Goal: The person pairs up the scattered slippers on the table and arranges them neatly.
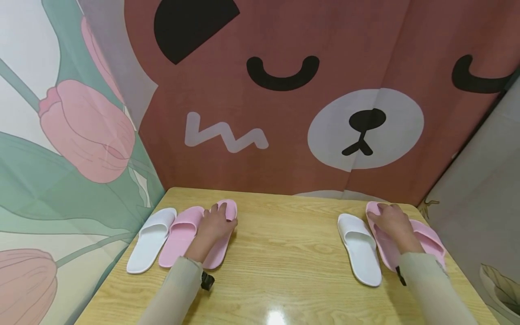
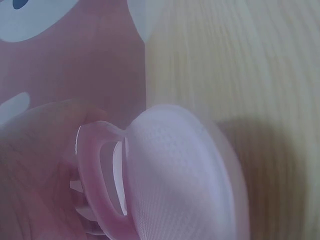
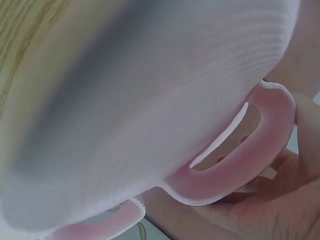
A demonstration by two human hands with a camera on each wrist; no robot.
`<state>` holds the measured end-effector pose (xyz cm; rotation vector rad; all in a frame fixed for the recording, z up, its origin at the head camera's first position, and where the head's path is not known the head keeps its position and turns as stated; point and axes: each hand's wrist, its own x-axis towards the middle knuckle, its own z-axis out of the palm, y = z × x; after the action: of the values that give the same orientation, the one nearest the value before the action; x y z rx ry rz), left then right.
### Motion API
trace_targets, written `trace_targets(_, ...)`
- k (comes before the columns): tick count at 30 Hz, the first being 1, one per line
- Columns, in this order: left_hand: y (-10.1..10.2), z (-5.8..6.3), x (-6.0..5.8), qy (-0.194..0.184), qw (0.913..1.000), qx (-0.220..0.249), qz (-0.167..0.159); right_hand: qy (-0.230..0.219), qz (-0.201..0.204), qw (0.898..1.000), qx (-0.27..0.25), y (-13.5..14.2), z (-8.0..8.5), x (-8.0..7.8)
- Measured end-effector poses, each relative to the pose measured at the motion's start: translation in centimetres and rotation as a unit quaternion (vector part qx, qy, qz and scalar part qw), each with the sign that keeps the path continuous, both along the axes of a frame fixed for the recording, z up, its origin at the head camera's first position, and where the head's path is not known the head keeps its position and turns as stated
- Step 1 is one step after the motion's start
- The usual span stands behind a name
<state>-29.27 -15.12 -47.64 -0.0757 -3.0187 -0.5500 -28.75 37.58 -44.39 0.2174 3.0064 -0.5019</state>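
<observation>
At the left, my left hand (image 1: 215, 223) grips a pink slipper (image 1: 218, 255) over its strap, fingers at the toe end. In the left wrist view, the hand lies against the pink strap (image 2: 92, 170), and a shadow falls beside the sole. On the right side, my right hand (image 1: 392, 222) holds another pink slipper (image 1: 385, 246) by its strap, with the palm covering much of it. The right wrist view has the strap (image 3: 240, 165) close up, with fingers curled around its far side.
Left of my left hand lie a pink slipper (image 1: 176, 243) and a white slipper (image 1: 142, 253). A white slipper (image 1: 363, 259) and a further pink slipper (image 1: 430, 237) flank my right hand. The wooden table (image 1: 280, 253) meets a bear-print curtain (image 1: 227, 171) at its back edge.
</observation>
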Motion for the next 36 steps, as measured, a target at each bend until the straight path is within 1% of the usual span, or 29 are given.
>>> trace_targets(5, 0.1, 0.3, -0.2, -0.004, 1.0, 0.004, 0.003, 0.005, 0.002, 1.0, 0.0, -0.3, 0.1, -0.2)
trace_targets(10, 0.3, 0.7, -0.4, -0.012, 0.9999, 0.007, 0.005, 0.015, 0.015, 1.0, 0.006, -0.8, 0.4, -0.4)
trace_targets(17, 0.5, 1.1, -0.4, -0.017, 0.9998, 0.007, 0.006, 0.018, 0.025, 0.999, 0.011, -1.3, 0.8, -0.5)
trace_targets(22, 0.6, 1.4, -0.4, -0.019, 0.9998, 0.01, 0.005, 0.007, 0.021, 1.0, 0.005, -1.6, 1.0, -0.4)
trace_targets(26, 0.7, 1.4, -0.7, -0.022, 0.9997, 0.009, 0.005, 0.004, 0.023, 1.0, -0.003, -1.9, 1.0, -0.5)
trace_targets(30, 0.7, 1.2, -0.9, -0.018, 0.9998, 0.011, 0.004, 0.018, 0.034, 0.999, -0.003, -2.3, 1.0, -0.6)
trace_targets(36, 1.1, 1.2, -1.2, -0.019, 0.9996, 0.021, 0.002, 0.023, 0.032, 0.999, -0.003, -3.1, 1.0, -0.8)
